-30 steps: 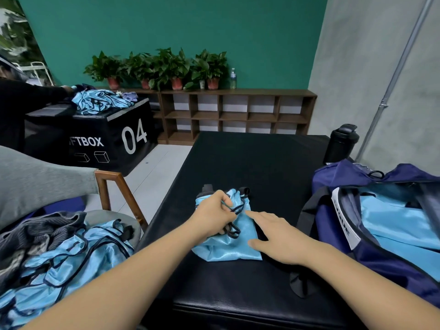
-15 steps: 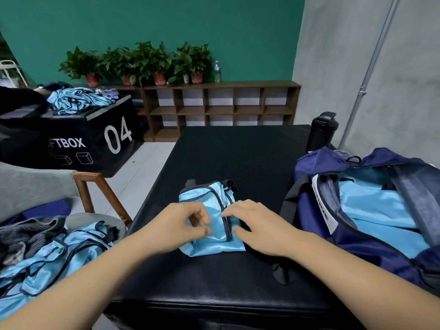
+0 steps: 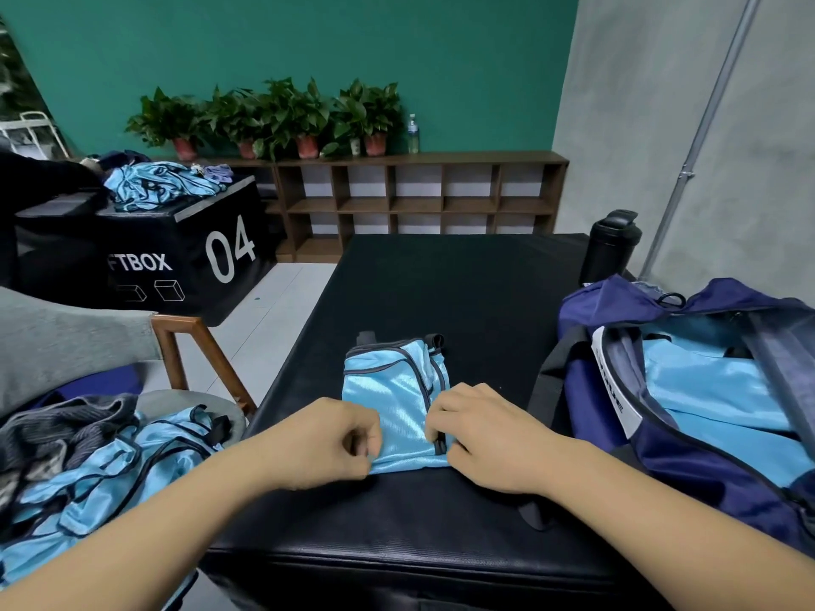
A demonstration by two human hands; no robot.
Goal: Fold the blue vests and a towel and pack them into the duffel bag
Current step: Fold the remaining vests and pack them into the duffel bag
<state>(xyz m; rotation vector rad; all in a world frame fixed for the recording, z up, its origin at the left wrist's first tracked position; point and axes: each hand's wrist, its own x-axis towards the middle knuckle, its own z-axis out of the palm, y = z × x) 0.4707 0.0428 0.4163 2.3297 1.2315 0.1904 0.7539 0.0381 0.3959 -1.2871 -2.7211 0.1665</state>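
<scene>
Now the left hand (image 3: 335, 438) has its fingers curled, pinching the near left corner of the folded vest (image 3: 392, 390), and the right hand (image 3: 480, 438) pinches the near right edge where the dark trim runs. The vest lies as a small packet on the black padded bench (image 3: 463, 293), near its front edge, just left of the duffel bag (image 3: 705, 478). To finish this fold well, I would judge the near edge should be drawn over evenly with both hands at once, corners matched to the far corners, the loose trim tucked inside, then pressed flat, since the shiny fabric looks slippery and apt to spring open. The bag stands open at the right with light blue cloth (image 3: 705, 390) inside, so the lift across is short; a strap (image 3: 536, 513) of the bag trails on the bench beside the right wrist and should not be caught up. Left of the bench a chair (image 3: 176, 346) holds a heap of unfolded vests (image 3: 110, 474) with a dark grey cloth (image 3: 57, 429), perhaps the towel. Beyond, a black box (image 3: 211, 258) marked 04 carries more vests (image 3: 158, 187), and a wooden shelf (image 3: 419, 200) with potted plants (image 3: 273, 116) lines the green wall (image 3: 308, 37)
</scene>
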